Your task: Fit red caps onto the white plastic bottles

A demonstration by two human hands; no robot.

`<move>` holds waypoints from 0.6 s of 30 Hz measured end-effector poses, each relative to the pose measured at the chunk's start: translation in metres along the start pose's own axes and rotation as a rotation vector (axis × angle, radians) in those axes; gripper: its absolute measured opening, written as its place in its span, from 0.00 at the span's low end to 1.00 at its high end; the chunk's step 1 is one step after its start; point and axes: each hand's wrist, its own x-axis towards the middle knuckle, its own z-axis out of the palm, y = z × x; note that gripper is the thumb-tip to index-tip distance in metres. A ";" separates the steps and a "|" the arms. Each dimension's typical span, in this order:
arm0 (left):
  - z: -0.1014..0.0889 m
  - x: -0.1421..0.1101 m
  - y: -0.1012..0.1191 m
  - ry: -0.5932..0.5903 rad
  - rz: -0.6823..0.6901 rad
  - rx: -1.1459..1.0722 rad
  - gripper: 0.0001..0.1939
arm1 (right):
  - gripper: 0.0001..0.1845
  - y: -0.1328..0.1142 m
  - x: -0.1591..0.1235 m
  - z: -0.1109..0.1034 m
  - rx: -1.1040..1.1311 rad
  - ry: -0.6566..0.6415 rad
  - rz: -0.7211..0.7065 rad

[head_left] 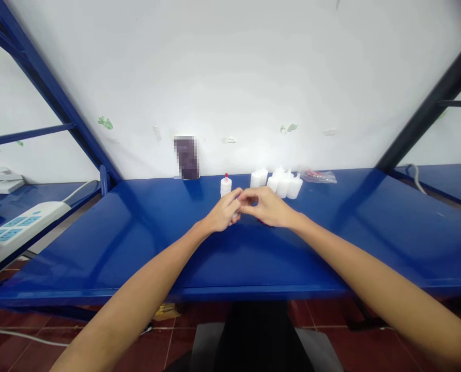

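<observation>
The left hand is closed around 1 bottle, mostly hidden; the right hand has fingertips at its top, whether gripping I cannot tell.

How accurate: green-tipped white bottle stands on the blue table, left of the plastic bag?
Wrong colour: the head view shows a red tip on the white bottle. It does stand on the blue table, left of the plastic bag.

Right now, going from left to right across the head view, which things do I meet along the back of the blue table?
Pixelated dark panel, white bottle with red tip, group of white bottles, clear plastic bag with something red inside.
</observation>
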 end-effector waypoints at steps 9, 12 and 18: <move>0.008 0.003 -0.011 0.120 0.121 -0.017 0.11 | 0.06 0.005 0.001 0.003 0.001 0.067 0.022; 0.000 0.005 -0.008 0.315 0.085 0.032 0.17 | 0.10 0.010 0.005 -0.002 0.051 0.216 0.038; -0.020 0.007 -0.004 0.569 0.177 0.026 0.13 | 0.08 0.030 0.017 -0.010 -0.286 0.389 0.017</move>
